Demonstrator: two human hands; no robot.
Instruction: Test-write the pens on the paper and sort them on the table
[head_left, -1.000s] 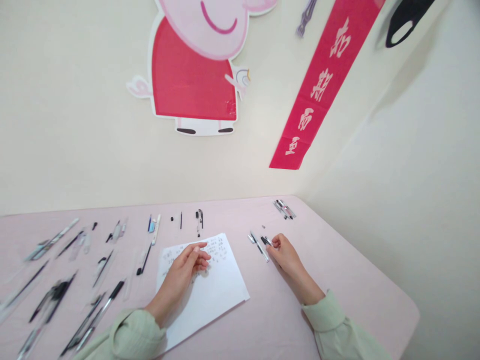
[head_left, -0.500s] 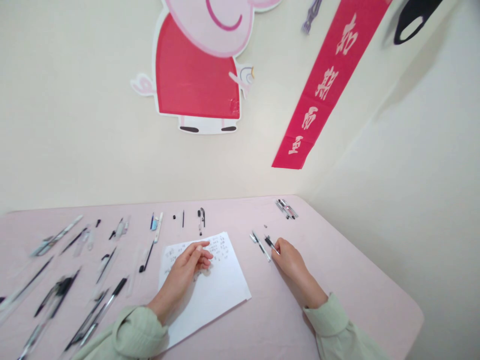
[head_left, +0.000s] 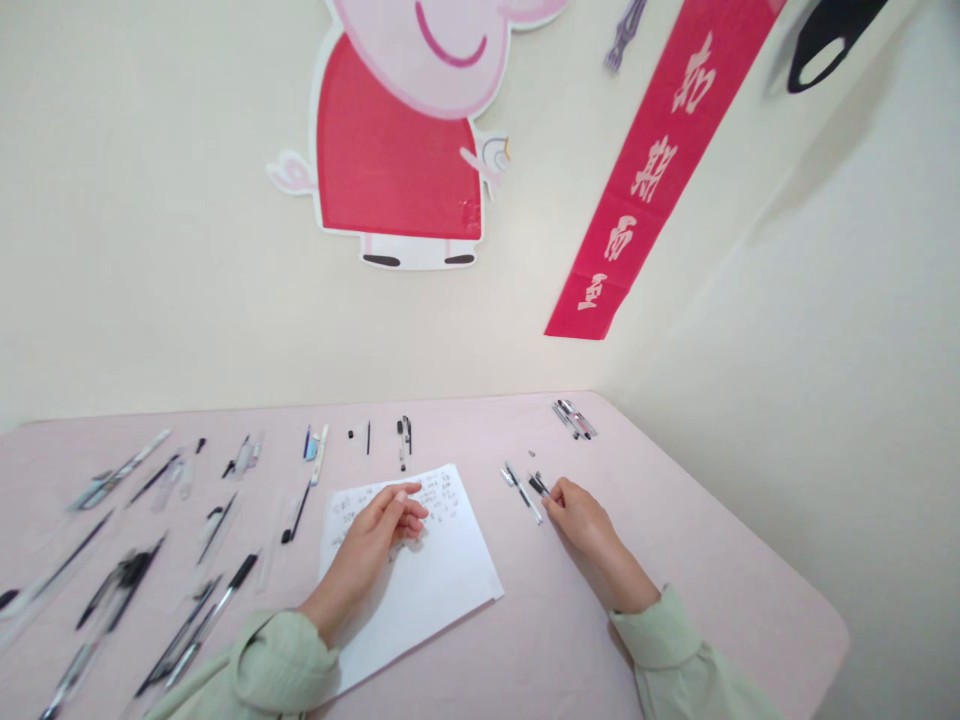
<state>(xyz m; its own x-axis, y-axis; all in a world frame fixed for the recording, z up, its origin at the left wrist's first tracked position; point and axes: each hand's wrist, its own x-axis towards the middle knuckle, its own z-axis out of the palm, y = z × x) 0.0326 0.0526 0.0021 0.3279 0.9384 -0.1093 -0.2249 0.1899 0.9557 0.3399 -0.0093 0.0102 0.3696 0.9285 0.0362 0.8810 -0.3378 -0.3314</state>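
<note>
My left hand point(head_left: 375, 540) lies on a white sheet of paper point(head_left: 431, 580) with small writing near its top, fingers loosely curled and resting on the page, holding nothing. My right hand point(head_left: 581, 515) rests on the pink table point(head_left: 675, 560) to the right of the sheet. Its fingertips pinch a small black pen part point(head_left: 537, 485). Just left of it lies a clear pen point(head_left: 521, 492) with a black tip.
Several pens and pen parts point(head_left: 180, 560) lie spread over the table's left half and along the far edge point(head_left: 403, 437). A small bundle of pens point(head_left: 574, 418) sits at the far right corner. Two walls meet behind the table.
My right hand has shifted slightly with the black part at its fingertips. The left hand stays on the paper. The view has drifted a little.
</note>
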